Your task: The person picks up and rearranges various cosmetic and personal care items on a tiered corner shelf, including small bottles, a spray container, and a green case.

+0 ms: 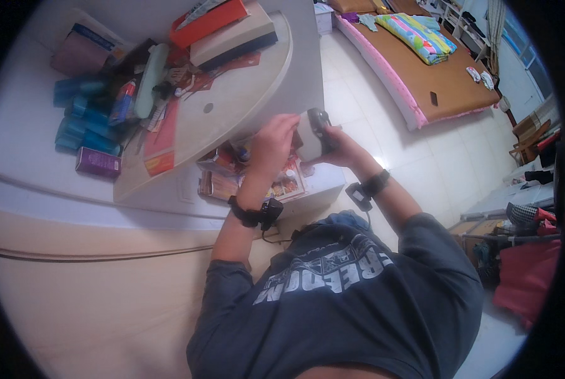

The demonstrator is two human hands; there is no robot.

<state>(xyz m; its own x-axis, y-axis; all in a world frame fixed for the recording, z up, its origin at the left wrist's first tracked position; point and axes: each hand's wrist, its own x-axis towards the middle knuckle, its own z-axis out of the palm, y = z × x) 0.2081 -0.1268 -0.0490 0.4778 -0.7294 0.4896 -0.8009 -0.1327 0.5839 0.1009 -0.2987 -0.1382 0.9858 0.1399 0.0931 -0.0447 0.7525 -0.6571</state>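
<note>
My right hand (344, 148) grips a white object with a black side or top (313, 135), held up in front of me above the low cabinet; its exact kind is unclear. Against its left edge rest the fingertips of my left hand (274, 144), and whether they grip it cannot be told. A dark reddish patch shows between the left palm and the white object. Both wrists wear black straps with small devices. Below the hands, an open box of small bottles and packets (289, 182) sits on the white cabinet top (327, 182), partly hidden by my left hand.
On the left, a curved-edge shelf (235, 102) bears boxes, an orange-red tray (209, 23), a pale green case (150, 80) and red packets. Blue containers (81, 121) and a purple box (98, 162) stand beside it. A bed (405, 71) with a folded quilt lies beyond the tiled floor.
</note>
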